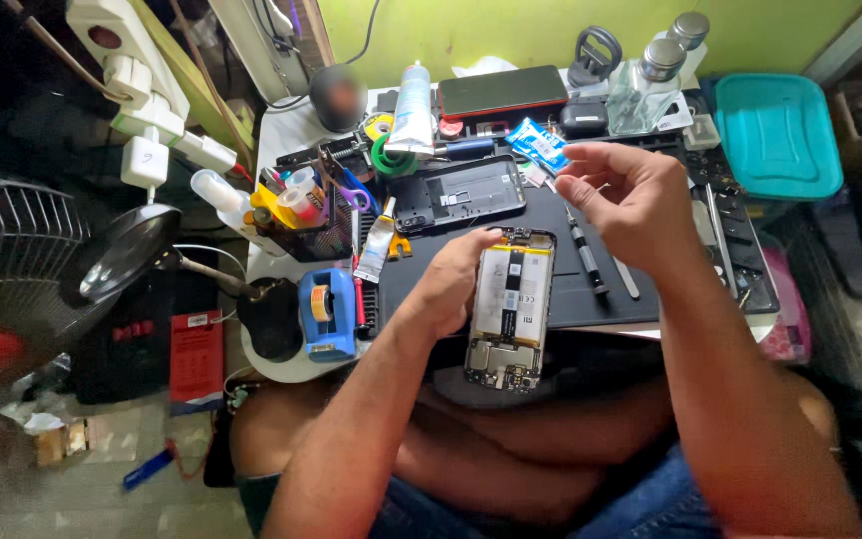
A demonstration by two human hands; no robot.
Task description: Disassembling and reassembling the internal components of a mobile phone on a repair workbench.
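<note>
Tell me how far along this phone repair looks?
Done: the back cover is off and lies on the mat. In hand: the left hand holds the opened phone, battery exposed; the right hand pinches something tiny. Left: the phone remains open, screwdriver waiting nearby.

The left hand (448, 284) covers the left edge of the opened phone (511, 307), so its grip there is hidden. What the right hand (631, 200) pinches is too small to tell. Left of the phone, a fan (2, 260) is cut off and a round thing (338, 97) is blurred.
</note>
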